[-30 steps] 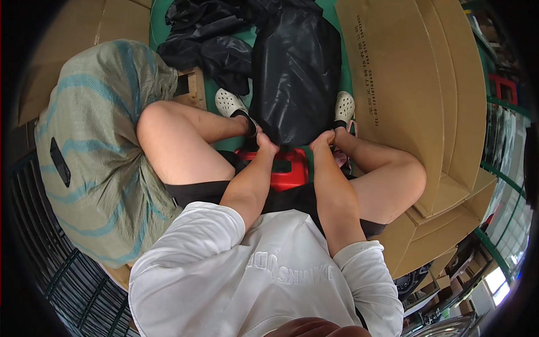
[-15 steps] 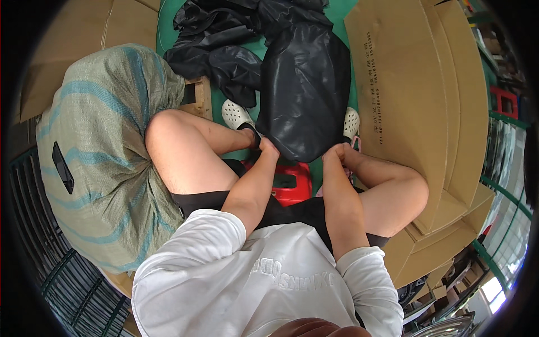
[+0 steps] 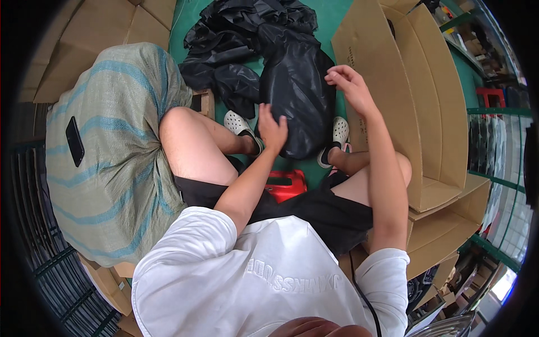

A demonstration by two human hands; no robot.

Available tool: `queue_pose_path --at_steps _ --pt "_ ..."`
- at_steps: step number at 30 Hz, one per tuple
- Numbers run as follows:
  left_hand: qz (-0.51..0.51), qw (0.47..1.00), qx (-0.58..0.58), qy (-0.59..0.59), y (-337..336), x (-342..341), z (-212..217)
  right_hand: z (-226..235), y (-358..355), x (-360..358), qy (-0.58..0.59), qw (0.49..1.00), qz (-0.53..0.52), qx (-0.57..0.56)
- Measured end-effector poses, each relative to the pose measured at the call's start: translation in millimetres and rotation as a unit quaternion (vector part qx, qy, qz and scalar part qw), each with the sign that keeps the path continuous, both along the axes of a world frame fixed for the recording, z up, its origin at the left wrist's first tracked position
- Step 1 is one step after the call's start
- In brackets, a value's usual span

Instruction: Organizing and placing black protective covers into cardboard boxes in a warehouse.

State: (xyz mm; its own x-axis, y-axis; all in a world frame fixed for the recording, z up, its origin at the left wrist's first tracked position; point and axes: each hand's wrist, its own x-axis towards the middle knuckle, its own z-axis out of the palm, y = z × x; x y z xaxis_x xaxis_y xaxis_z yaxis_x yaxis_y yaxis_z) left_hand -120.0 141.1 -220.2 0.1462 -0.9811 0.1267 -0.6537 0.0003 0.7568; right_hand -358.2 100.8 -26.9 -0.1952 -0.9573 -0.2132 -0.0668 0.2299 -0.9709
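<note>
A long, rounded black bag (image 3: 300, 106) of smooth, leather-like material lies on the green floor between my feet, its surface creased. Over its near left part is my left hand (image 3: 273, 132), fingers spread and holding nothing; whether the fingertips touch the bag I cannot tell. My right hand (image 3: 351, 87) is raised beside the bag's right edge, empty, with its fingers stretched toward the bag and slightly bent. More black sheet material (image 3: 224, 50) is heaped loosely beyond and to the left, against the bag.
A stuffed green woven sack (image 3: 112, 185) with blue stripes stands at my left, a black phone (image 3: 74, 141) on it. Large cardboard boxes (image 3: 387, 101) rise at my right. Below me shows a red plastic stool (image 3: 287, 194). Wire racks (image 3: 505, 168) stand at the sides.
Both hands have come off the bag's near end. The right has moved up along its right side, the left slightly up over it. The bag looks narrower and more creased.
</note>
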Motion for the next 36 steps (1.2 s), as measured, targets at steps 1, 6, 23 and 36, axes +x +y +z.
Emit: queue_pose_path --at_steps 1,6,23,36 --pt "-0.133 0.991 -0.019 -0.021 6 -12 20 9 7 -5 0.052 0.991 0.112 -0.06" --pt "-0.305 0.944 -0.028 -0.123 28 -31 46 20 37 -24 0.307 0.926 0.212 0.049" --pt "-0.369 0.881 0.051 -0.292 28 -11 2 44 28 -52 0.336 0.91 0.216 0.111" --pt "0.201 0.958 0.203 -0.003 -100 74 -61 33 40 -47 0.311 0.917 0.215 0.126"
